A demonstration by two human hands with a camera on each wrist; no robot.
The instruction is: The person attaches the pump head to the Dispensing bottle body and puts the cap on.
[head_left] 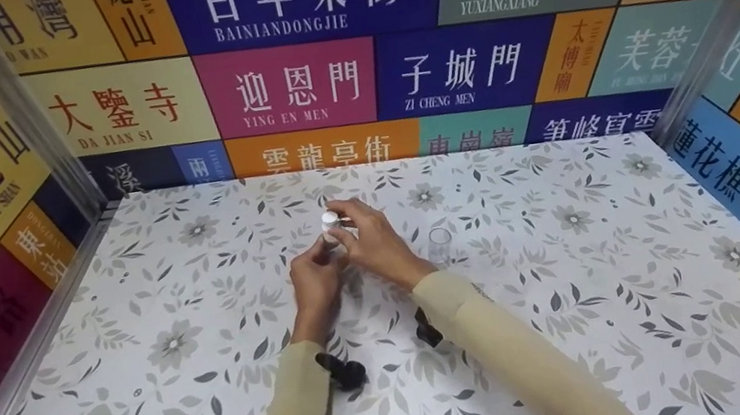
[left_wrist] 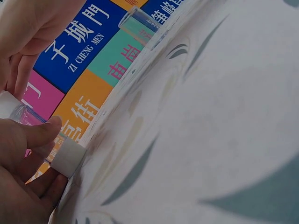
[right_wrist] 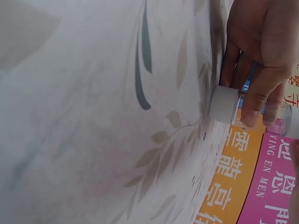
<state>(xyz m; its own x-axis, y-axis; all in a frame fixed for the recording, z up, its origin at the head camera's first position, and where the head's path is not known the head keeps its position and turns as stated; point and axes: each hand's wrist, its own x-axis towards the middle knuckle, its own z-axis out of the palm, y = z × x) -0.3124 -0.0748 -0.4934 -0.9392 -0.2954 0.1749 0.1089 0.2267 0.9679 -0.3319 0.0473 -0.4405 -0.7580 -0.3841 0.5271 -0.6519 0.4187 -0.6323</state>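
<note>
A small see-through bottle with a white bottom end (left_wrist: 68,157) and a white cap (head_left: 331,219) stands upright, its lower end right at the patterned tabletop. My left hand (head_left: 315,282) grips the bottle's clear body (right_wrist: 258,113), thumb on one side and fingers on the other. At the top, my right hand (head_left: 376,241) pinches the white cap between thumb and fingers. In the right wrist view only a sliver of the right hand shows at the right edge, and the cap is partly cut off there.
An open clear cup (head_left: 440,244), also seen in the left wrist view, stands on the table (head_left: 223,408) just right of my right wrist. Panels with large characters (head_left: 287,85) line the back and sides. A black device (head_left: 344,373) sits at the left cuff.
</note>
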